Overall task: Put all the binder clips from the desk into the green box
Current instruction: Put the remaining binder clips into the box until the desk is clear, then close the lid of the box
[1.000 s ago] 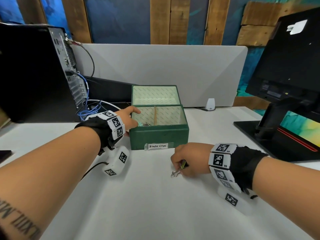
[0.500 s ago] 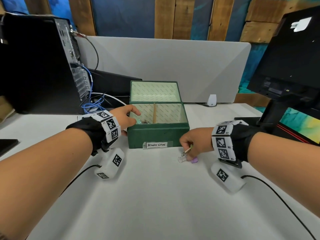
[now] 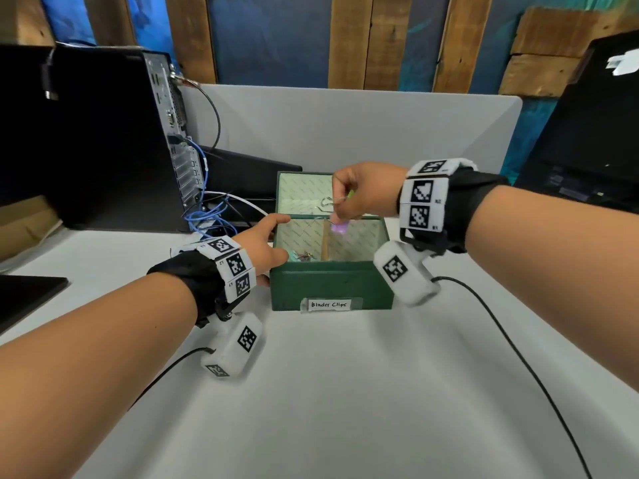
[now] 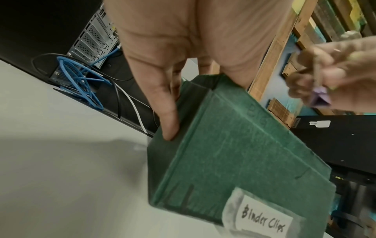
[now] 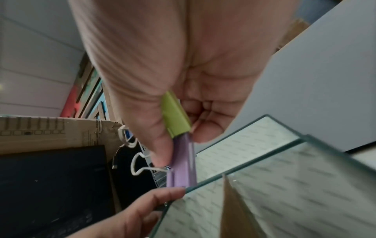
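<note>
**Two clips held over the open box**

The purple clip hangs over the green box, above its wooden divider. Its folded body is smooth and wedge-shaped, long axis roughly vertical, body end pointing down; one bent wire handle sticks out sideways. A green clip, same smooth folded shape, sits higher up, tucked against the palm, in line with the purple one.

The right hand pinches both clips, thumb and curled fingers closed tight around them.

The box is square, with a matte, slightly fuzzy dark green outside and a pale patterned lining. Its lid stands open at the back. A taped paper label on the front wall reads "Binder Clips". More clips lie in the left compartment.

The left hand grips the box's left wall, thumb over the rim, fingers on the outside.

The box stands on a smooth white desk, with a black computer tower and blue cables to the left.
</note>
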`<state>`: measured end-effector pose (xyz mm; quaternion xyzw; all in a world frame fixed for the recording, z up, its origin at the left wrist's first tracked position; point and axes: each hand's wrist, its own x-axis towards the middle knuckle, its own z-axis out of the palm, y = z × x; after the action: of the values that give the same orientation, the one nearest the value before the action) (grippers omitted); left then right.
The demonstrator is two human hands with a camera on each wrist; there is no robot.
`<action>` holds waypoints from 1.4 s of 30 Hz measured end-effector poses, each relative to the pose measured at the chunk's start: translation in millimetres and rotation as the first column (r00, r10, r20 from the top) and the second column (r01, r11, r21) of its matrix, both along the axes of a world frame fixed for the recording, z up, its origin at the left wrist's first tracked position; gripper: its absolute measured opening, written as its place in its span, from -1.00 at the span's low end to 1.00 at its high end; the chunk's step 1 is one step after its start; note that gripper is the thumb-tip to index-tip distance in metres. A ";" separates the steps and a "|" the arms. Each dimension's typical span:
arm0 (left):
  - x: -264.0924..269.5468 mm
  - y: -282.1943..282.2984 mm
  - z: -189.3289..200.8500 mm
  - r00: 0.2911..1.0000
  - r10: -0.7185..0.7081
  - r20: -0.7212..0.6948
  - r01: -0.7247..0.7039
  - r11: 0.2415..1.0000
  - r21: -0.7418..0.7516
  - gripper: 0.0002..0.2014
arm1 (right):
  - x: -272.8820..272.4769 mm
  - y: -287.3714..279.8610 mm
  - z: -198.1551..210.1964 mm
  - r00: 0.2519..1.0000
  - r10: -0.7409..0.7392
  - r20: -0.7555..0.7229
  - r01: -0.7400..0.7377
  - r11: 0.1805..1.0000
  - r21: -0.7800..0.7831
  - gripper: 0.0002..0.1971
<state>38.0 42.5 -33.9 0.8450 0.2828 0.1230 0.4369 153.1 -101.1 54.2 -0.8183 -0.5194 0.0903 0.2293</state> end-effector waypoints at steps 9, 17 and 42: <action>-20.1 -2.7 2.0 1.000 -0.014 0.015 0.015 0.997 -0.070 -0.24 | 0.2 31.3 -25.5 0.994 -0.088 -0.068 0.089 0.996 0.011 -0.76; -26.5 3.3 6.3 1.000 -0.031 0.004 0.031 0.984 -0.178 -0.21 | 53.3 -21.1 -12.4 0.896 -0.377 -0.236 0.403 0.912 0.077 -0.77; -27.7 -0.5 34.3 0.972 0.174 0.155 -0.089 0.893 -0.441 -0.36 | 55.8 -54.5 -6.9 0.957 -0.104 -0.272 0.199 0.916 0.349 -0.55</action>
<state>10.3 42.1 0.5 0.6906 0.3167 0.1671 0.6284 208.9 -155.6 47.3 -0.7801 -0.4288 0.0735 0.4497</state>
